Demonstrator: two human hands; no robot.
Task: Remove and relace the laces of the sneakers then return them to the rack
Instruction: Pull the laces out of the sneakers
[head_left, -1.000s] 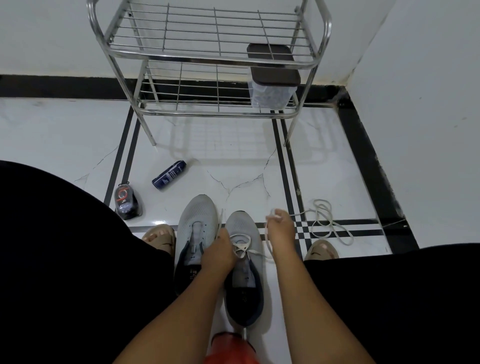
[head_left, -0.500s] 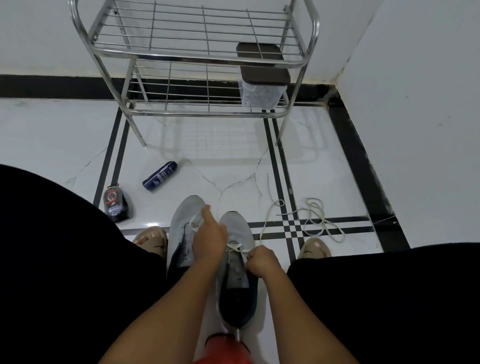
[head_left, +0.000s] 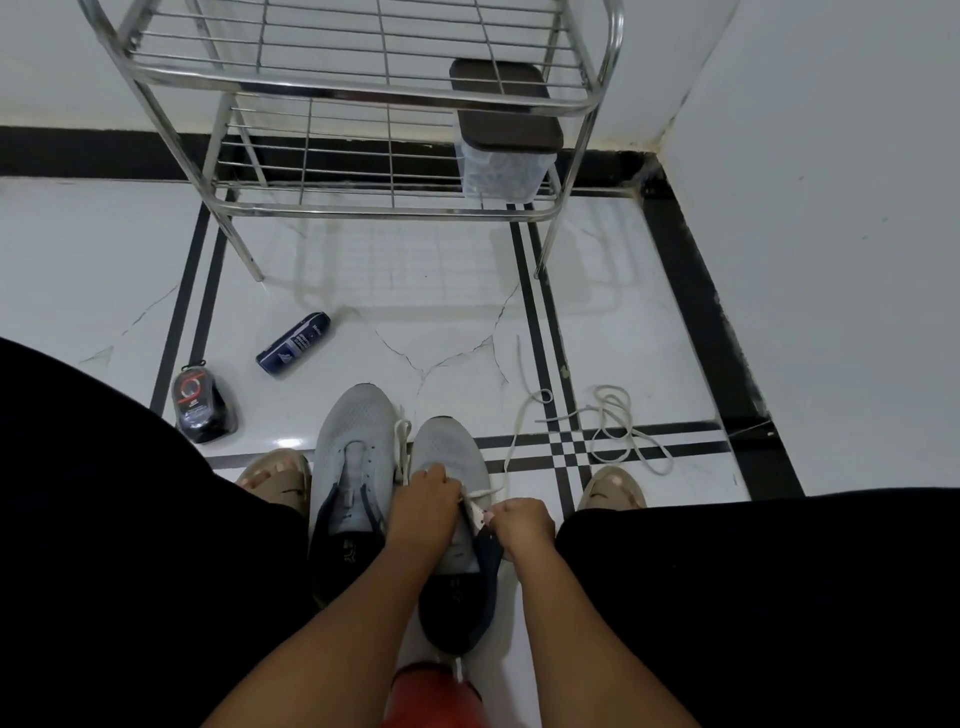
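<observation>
The sneakers stand side by side on the white tiled floor (head_left: 395, 312), toes pointing toward the rack (head_left: 358, 93), directly between my knees. The left sneaker (head_left: 356, 457) has bare eyelets with no lace in them. The right sneaker (head_left: 457, 525) is under both of my hands.

My left hand (head_left: 423, 512) rests on the upper of the right sneaker with its fingers curled down over the eyelet area; whether they pinch anything there I cannot tell. My right hand (head_left: 522, 522) sits just beside it at the sneaker's right edge, fingers curled and pinching the white lace (head_left: 519, 426) at the eyelet row. The two hands are almost touching across the tongue.

From my right hand the lace runs forward and to the right across the floor, ending close to a second loose lace (head_left: 618, 431), which lies in a tangle over the crossing of the black tile lines.

The rack is a metal wire frame standing against the wall at the far edge of the floor. A clear container with a dark lid (head_left: 504, 135) stands at the right end of its lower shelf. A dark blue can (head_left: 293, 343) lies on its side on the floor, near the rack's front left leg, and a small black packet (head_left: 200, 402) sits left of the sneakers.
</observation>
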